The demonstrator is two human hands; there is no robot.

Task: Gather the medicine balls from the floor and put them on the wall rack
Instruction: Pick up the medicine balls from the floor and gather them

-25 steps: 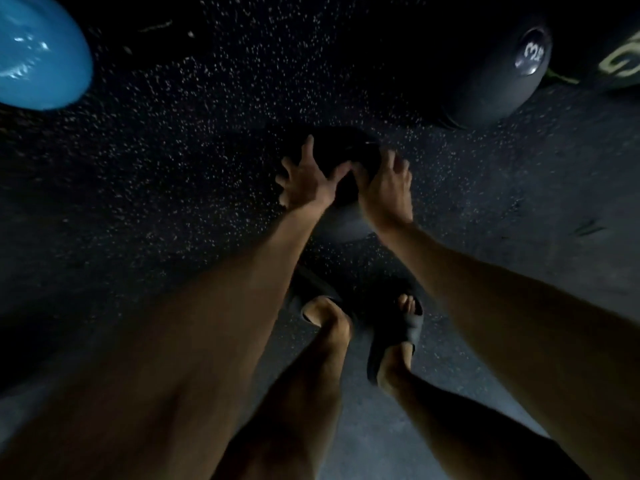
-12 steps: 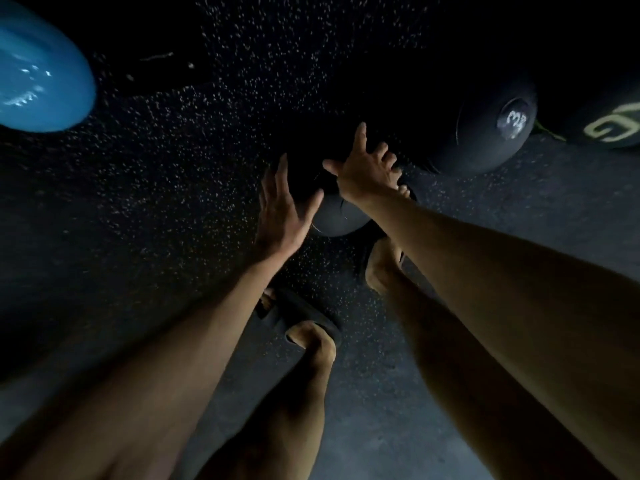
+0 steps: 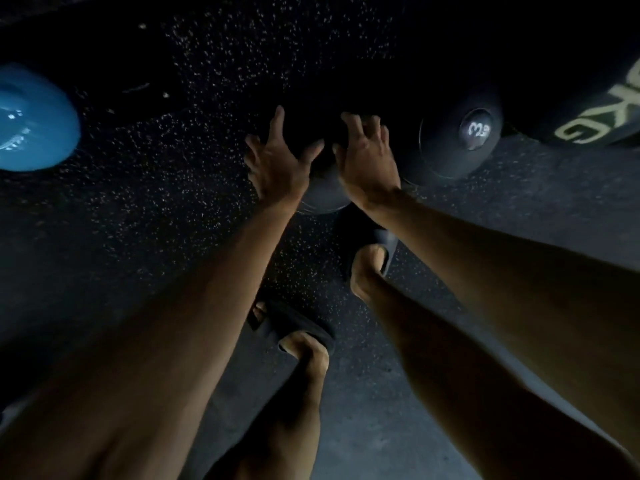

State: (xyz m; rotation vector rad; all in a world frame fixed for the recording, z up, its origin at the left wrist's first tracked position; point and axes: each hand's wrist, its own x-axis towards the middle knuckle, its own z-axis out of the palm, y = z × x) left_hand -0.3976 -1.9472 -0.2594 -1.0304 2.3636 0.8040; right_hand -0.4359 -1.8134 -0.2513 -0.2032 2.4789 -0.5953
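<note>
One dim room, speckled dark floor (image 3: 194, 188); left hand (image 3: 277, 164) and right hand (image 3: 367, 168), fingers spread, rest on black ball (image 3: 323, 199).

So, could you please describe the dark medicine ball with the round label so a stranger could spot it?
On the black speckled floor, look right of the person's right hand. The dark round medicine ball alone carries a pale circular label reading 3; the dark ball with yellow letters lies further right.

Glossy blue ball (image 3: 34, 123), speckled rubber floor (image 3: 173, 202)
</note>
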